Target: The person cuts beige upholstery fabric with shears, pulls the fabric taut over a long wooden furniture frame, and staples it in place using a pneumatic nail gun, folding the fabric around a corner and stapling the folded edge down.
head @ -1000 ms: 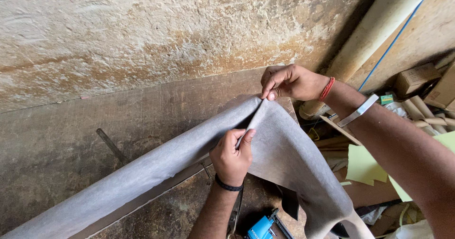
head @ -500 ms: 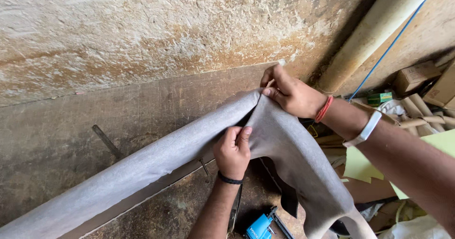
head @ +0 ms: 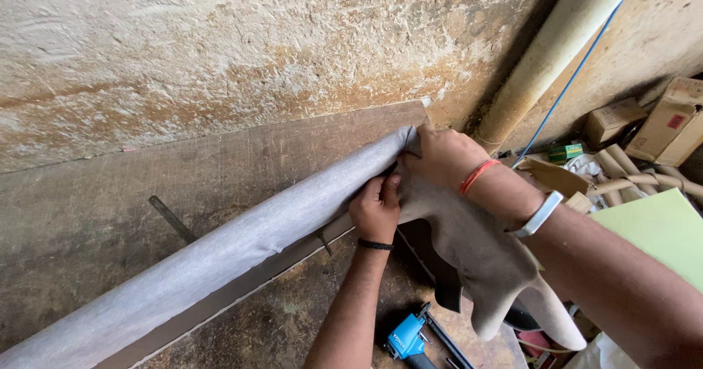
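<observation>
A long strip of grey fabric (head: 220, 248) lies wrapped over the edge of a dark wooden board (head: 242, 157) that leans against the rough wall. My left hand (head: 376, 209) pinches the fabric near the board's right end. My right hand (head: 443, 157) presses and grips the fabric at the board's top right corner. Loose grey fabric (head: 483, 255) hangs down below my right forearm. A red band and a white band sit on my right wrist, a black band on my left.
A blue tool (head: 406, 340) lies on the floor below my left forearm. A cream pipe (head: 549, 54) and blue cable (head: 567, 83) run up the right corner. Cardboard boxes (head: 663, 120), cardboard tubes (head: 622, 171) and a light green sheet (head: 659, 230) crowd the right side.
Both hands moved up and right along the board, pulling the fabric over its top right corner. The raised flap of fabric now lies flatter against the board.
</observation>
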`<state>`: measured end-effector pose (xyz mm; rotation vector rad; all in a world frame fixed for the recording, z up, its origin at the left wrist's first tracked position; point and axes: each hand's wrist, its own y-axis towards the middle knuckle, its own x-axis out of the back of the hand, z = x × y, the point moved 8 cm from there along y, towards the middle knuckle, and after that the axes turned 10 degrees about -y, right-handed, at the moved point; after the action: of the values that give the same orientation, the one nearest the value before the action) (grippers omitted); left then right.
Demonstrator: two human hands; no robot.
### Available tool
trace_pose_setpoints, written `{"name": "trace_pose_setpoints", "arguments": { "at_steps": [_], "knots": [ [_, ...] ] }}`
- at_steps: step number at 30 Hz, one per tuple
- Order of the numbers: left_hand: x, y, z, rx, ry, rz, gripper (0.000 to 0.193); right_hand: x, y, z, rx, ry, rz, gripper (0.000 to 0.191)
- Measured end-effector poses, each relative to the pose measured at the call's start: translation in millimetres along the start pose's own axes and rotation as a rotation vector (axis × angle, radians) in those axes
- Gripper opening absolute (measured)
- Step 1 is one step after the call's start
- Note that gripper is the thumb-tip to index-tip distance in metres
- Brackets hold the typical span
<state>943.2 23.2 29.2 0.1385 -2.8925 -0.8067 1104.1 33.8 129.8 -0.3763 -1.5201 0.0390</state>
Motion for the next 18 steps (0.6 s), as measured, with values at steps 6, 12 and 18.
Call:
{"name": "trace_pose_setpoints", "arguments": {
  "at_steps": [6,12,18],
  "knots": [
    [-1.3,7.9,-30.3,-0.033,0.089,0.053,0.019,-4.6,-4.9,2.1,-0.143,-0.053,-0.117,0.053],
    [32.7,50.7,-111.6,-0.364,-0.043,0.338,0.026,-8.9,-5.3,-5.3,-0.224,0.037,-0.236,0.034],
    [-77.4,129.6,-96.0,-0.345,0.293,1.282,0.074,-7.9,-6.4,-6.0,-0.273,0.128,-0.278,0.038]
  ]
}}
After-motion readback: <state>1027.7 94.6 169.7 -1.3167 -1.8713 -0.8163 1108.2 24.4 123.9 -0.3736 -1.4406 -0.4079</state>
